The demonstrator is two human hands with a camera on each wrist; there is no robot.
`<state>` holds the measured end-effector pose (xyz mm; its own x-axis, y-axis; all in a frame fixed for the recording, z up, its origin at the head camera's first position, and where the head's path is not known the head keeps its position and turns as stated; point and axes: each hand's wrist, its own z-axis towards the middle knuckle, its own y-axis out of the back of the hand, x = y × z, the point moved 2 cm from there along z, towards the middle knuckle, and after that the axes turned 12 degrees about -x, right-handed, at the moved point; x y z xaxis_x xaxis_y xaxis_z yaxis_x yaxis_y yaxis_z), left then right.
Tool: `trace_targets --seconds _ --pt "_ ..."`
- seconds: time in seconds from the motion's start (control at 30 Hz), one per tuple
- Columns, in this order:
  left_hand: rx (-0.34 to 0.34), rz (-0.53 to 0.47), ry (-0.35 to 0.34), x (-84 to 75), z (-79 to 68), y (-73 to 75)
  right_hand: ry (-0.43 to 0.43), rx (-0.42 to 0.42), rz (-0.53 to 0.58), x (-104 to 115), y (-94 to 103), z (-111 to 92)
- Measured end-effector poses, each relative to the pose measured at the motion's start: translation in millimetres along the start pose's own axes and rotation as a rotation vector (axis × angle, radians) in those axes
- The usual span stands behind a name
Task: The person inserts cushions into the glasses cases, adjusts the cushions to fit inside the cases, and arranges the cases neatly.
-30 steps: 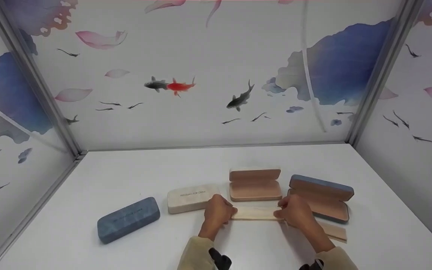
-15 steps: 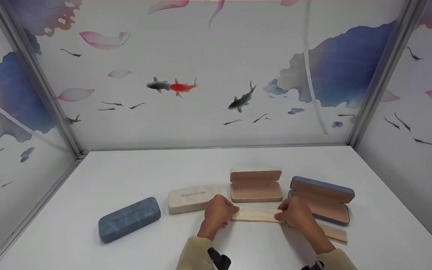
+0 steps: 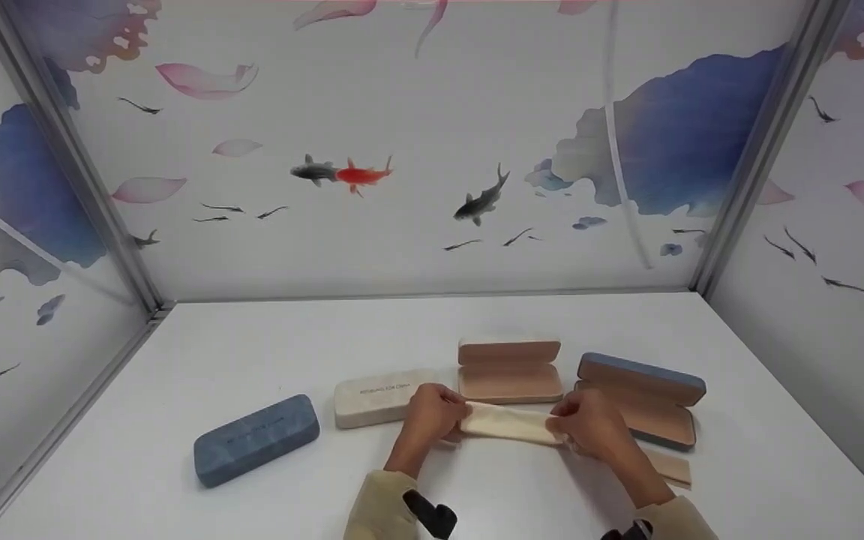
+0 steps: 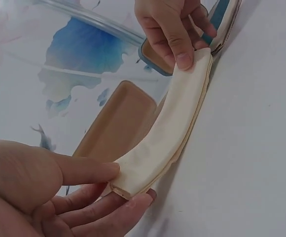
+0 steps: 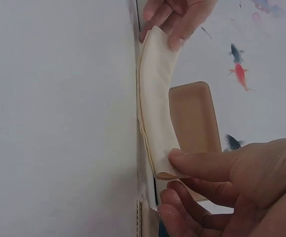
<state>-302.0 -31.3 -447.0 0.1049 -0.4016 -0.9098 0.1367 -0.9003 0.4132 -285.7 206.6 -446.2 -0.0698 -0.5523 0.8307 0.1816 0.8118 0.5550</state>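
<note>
A cream folded cloth (image 3: 511, 423) is stretched between both hands, its layered edges showing in the wrist views. My left hand (image 3: 432, 414) pinches the left end, thumb on top and fingers beneath. The other end is pinched by my right hand (image 3: 595, 424) in the same manner. In the left wrist view the cloth (image 4: 175, 118) bows between the hands, lifted off the table. Just behind it stands an open cream glasses case (image 3: 511, 384) with a tan lining. An open blue glasses case (image 3: 661, 421) sits behind the right hand, which partly hides it.
A closed cream glasses case (image 3: 373, 400) lies beside the left hand. Farther left is a closed blue glasses case (image 3: 257, 441). A tan folded cloth (image 3: 670, 468) lies by the right forearm, partly covered. Printed panels (image 3: 432, 247) wall the white table (image 3: 289, 337) at back and sides.
Both hands keep their hold on the cloth. The left hand has risen slightly, lifting its end, so the cloth now slopes down to the right. The cases have stayed put.
</note>
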Motion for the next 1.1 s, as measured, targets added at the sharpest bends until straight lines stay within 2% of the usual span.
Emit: trace_targets --seconds 0.17,0.3,0.4,0.6,0.8,1.0,1.1 --pt "0.037 -0.094 0.072 1.6 -0.3 -0.2 0.037 -0.019 -0.020 0 0.6 1" --pt "0.075 -0.157 0.072 4.9 -1.2 0.0 0.027 -0.029 -0.012 -2 1.6 2" --pt "0.100 -0.161 0.067 7.6 -0.3 -0.7 0.002 -0.027 0.000 -4 3.0 4" --pt "0.144 -0.155 0.105 10.9 3.3 -2.2 -0.066 0.035 0.018 -7 4.9 8" --pt "0.130 -0.262 0.094 9.1 6.1 -2.7 -0.072 0.098 0.076 -8 6.7 8" --pt "0.080 -0.185 0.064 8.5 7.2 -3.2 -0.095 0.068 0.056 -12 8.7 10" --pt "0.070 -0.204 0.069 9.1 6.5 -4.9 -0.102 0.054 0.043 -12 9.7 10"
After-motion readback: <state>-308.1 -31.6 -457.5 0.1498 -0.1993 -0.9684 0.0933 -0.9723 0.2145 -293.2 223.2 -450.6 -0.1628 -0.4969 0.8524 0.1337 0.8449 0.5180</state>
